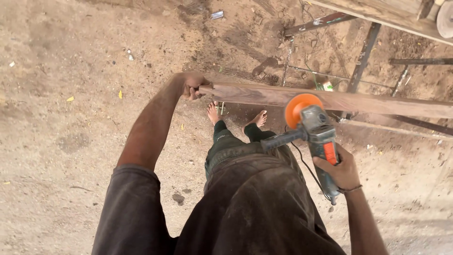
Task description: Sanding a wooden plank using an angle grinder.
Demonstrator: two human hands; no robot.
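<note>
A long brown wooden plank runs from the middle of the view off to the right, held above the dirt ground. My left hand grips its near left end. My right hand holds the body of a grey angle grinder with an orange switch and a black side handle. The grinder's orange sanding disc lies against the near edge of the plank. A black cord hangs from the grinder beside my leg.
My bare feet stand on sandy ground just under the plank. Dark metal bars of a frame stand behind the plank. More timber lies at the top right. Small litter dots the dirt.
</note>
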